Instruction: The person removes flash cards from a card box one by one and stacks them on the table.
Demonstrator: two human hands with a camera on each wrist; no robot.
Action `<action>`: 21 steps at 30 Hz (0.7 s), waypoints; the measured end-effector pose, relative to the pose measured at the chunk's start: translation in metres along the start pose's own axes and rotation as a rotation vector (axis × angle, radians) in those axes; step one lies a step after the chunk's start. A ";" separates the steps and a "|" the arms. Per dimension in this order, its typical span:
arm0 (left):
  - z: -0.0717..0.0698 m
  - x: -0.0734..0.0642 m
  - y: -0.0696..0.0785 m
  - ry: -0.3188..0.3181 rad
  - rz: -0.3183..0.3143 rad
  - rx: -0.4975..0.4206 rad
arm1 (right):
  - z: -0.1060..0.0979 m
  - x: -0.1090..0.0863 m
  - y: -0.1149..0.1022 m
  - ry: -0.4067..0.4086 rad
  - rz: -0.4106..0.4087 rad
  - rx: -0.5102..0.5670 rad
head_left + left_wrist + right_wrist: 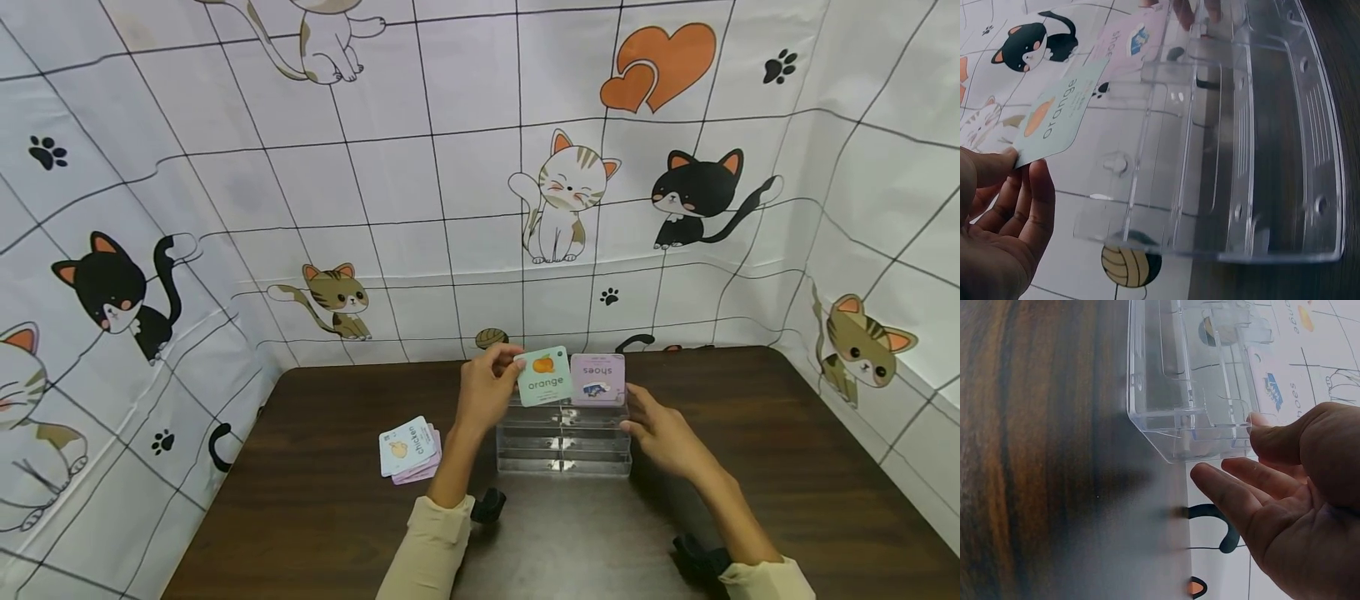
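My left hand (486, 392) pinches a green card (545, 377) by its left edge, between thumb and fingers. The card reads "orange" and is raised at the back left of a clear plastic tiered rack (564, 464). In the left wrist view, the left hand (1007, 219) has the card's corner between thumb and fingertips. A purple "shoes" card (597, 380) stands upside down in the rack's back right slot. At the rack's right end is my right hand (663, 429). In the right wrist view, the right thumb (1272, 442) meets the rack's edge, and the fingers extend loosely beside its corner.
A small pile of cards, with a "chicken" card (408, 447) on top, lies on the dark wooden table (322, 500) left of the left forearm. Behind the table hangs a white cloth (480, 183) printed with cats and grid lines, and it also runs along both sides.
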State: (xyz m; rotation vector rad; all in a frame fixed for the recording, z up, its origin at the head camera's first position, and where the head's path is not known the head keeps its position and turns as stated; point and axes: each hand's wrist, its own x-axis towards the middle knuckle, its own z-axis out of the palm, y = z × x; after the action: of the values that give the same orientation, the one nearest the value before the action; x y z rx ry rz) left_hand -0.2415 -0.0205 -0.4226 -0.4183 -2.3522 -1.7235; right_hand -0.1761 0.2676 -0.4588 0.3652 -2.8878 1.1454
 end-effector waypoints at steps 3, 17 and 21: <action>-0.006 0.001 -0.002 0.013 0.010 0.001 | -0.001 0.001 -0.001 0.003 -0.005 0.002; -0.030 -0.003 -0.011 0.081 0.049 0.033 | 0.002 0.001 0.002 0.006 -0.020 0.002; -0.037 -0.005 -0.014 0.101 0.064 0.050 | 0.002 0.001 0.001 0.009 -0.022 0.004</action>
State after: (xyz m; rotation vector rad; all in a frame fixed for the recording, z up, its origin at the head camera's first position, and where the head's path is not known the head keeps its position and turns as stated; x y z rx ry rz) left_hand -0.2417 -0.0599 -0.4256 -0.3839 -2.2803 -1.6152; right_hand -0.1771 0.2668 -0.4606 0.3904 -2.8666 1.1465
